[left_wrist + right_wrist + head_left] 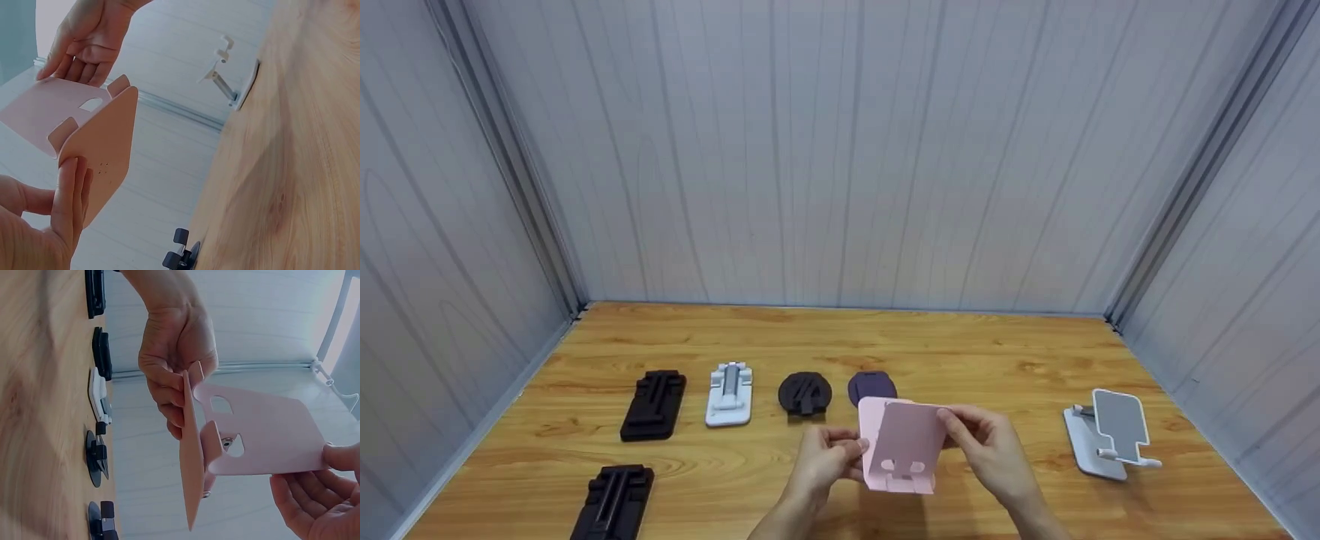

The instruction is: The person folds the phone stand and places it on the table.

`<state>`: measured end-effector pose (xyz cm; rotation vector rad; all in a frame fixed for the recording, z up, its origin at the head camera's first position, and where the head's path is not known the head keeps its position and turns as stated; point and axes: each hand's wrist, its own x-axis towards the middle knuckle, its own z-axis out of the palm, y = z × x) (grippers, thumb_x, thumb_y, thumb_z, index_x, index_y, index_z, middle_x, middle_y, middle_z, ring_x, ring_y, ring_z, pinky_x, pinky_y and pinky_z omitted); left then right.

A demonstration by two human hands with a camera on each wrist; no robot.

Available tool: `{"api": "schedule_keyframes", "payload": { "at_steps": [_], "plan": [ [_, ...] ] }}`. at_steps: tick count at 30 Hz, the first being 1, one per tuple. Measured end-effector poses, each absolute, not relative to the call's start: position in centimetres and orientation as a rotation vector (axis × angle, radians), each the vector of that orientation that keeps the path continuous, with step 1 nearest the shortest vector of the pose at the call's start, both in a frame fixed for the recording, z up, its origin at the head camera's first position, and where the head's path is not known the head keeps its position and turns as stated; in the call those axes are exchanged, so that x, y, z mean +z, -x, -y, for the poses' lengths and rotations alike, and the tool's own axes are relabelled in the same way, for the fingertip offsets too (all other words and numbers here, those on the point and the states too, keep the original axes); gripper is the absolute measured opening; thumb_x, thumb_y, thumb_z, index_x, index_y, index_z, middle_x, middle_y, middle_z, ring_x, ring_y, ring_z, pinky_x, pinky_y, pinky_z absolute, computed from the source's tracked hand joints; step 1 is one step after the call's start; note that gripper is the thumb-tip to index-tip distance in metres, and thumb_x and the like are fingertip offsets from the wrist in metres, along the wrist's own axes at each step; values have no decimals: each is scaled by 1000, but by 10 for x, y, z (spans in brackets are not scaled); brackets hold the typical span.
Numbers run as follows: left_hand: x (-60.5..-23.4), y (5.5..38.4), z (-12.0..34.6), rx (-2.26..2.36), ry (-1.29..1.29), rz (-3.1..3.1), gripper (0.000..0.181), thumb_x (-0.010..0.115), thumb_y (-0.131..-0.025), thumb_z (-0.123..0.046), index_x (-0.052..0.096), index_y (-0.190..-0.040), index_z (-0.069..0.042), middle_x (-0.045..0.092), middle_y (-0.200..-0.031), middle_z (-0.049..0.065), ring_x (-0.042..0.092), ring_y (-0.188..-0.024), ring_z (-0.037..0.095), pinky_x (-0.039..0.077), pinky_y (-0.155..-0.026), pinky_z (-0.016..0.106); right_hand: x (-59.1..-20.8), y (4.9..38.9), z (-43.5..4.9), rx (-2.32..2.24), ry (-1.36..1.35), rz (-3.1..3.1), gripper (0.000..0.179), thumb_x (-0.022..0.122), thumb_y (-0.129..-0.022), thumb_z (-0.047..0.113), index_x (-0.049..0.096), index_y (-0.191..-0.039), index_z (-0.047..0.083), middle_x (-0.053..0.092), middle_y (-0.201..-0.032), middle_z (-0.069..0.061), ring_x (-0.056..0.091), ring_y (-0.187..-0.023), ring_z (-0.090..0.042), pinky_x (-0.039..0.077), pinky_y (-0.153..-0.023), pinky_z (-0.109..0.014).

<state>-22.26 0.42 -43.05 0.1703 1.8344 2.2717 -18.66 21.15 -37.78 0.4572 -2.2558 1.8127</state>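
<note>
Both hands hold a pink phone stand (904, 442) above the wooden table. My left hand (821, 465) pinches the edge of its base plate (107, 152), thumb on one side and fingers on the other. My right hand (990, 454) pinches the far end of its hinged back plate (270, 427), which has two rounded cut-outs and two bent lips. In the right wrist view the two plates stand apart at a wide angle. The hinge between them is mostly hidden. Just behind the stand lies a round purple stand (871, 384), partly covered.
Folded black phone stands (654, 405) lie at the left, one of them near the front edge. Beside them are a folded white stand (729, 397) and a round black stand (805, 394). An unfolded white stand (1121, 427) is at the right. Pale panels (840, 150) wall the table (735, 495).
</note>
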Motion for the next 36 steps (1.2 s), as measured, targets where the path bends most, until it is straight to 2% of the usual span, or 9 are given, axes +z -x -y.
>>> {"api": "schedule_keyframes", "payload": {
  "at_steps": [8,14,22,32,36],
  "plan": [
    [-430,221,-5,2310,-149,-1830,18,57,-89,11,61,-98,25,68,-70,11,62,-54,8,58,-51,22,-379,191,-202,1766,-379,2247,20,52,-100,-4,64,-94,-20,68,-79,-15,63,-64,-10,59,-60,-24],
    [-433,223,-7,2309,-115,-1841,19,58,-88,11,62,-99,25,67,-69,8,62,-54,8,58,-51,21,-382,192,-195,1649,-359,2214,21,53,-100,-3,67,-88,-13,63,-72,-10,56,-59,-8,54,-54,-21],
    [-438,224,-9,2309,-80,-1842,18,58,-87,12,63,-98,25,65,-67,5,60,-52,7,56,-50,19,-384,195,-194,1609,-366,2175,21,52,-100,-4,67,-90,-14,59,-68,-4,51,-56,-7,51,-50,-20],
    [-436,219,-12,2310,-71,-1866,17,58,-85,13,62,-96,26,66,-68,7,60,-51,6,56,-50,19,-382,201,-192,1652,-252,2253,22,52,-101,-1,66,-90,-14,50,-65,-4,46,-57,-8,42,-48,-18],
    [-437,219,-13,2315,-93,-1881,18,58,-86,13,62,-97,26,68,-70,13,61,-52,8,57,-50,20,-384,207,-194,1733,-180,2274,24,52,-102,2,65,-88,-13,49,-63,-3,47,-55,-10,42,-46,-17]
  ]
}}
